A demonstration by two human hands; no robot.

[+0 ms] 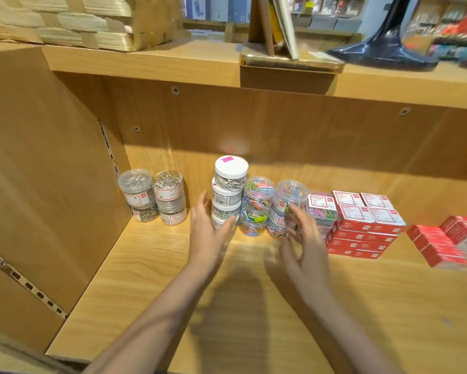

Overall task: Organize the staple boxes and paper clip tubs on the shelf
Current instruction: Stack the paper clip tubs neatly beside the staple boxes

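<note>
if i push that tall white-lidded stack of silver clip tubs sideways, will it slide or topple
Probably topples. The white-lidded stack is several small round tubs high, narrow for its height, already slightly crooked. Smooth plastic may let upper tubs slip apart. The left hand touches only its base, so the top looks unsupported.

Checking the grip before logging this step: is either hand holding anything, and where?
Nothing is clearly held. The left hand touches the white-lidded tub stack low on its side; the right hand is blurred, apparently empty.
</note>
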